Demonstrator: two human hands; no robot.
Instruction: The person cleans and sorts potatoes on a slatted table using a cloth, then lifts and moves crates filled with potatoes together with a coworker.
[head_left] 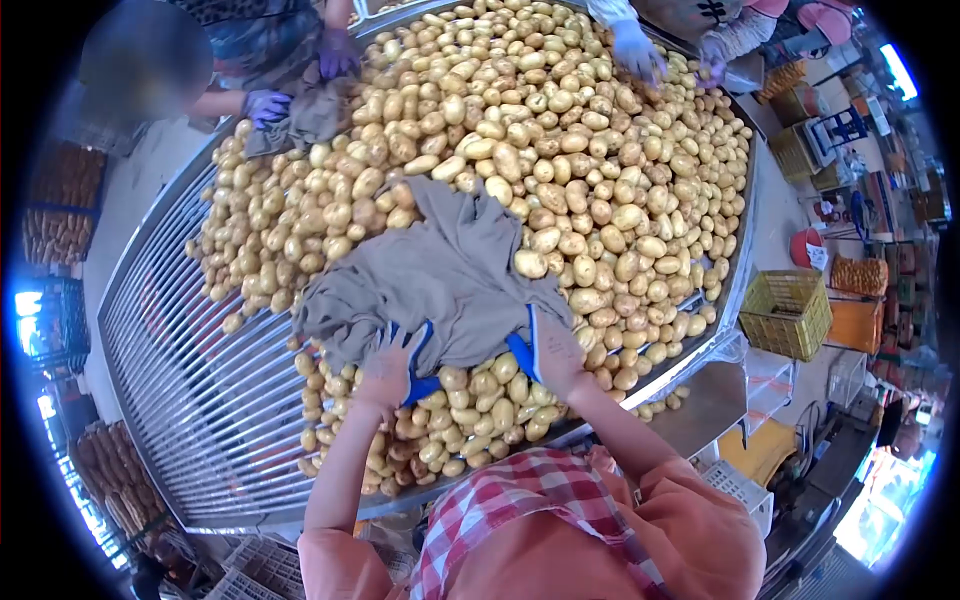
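A crumpled grey cloth [440, 275] lies spread over a heap of potatoes [600, 180]. At its near left edge, my left hand [392, 368] grips the cloth, the fingers pointing away from me and the thumb set off to the right. My right hand [552, 348] has hold of the near right edge, with its thumb toward the left. Both hands wear gloves with blue on the palm side, and folds partly hide the fingertips. Bare potatoes [490, 400] show between my wrists, just below the cloth.
Metal bars [200, 390] form the sorting table's left side. Across it, one person's purple-gloved hand [266, 107] touches another grey cloth [312, 115]. Another person's pale-gloved hand [637, 50] reaches over the potatoes. A yellow crate [787, 313] stands beyond the table's right edge.
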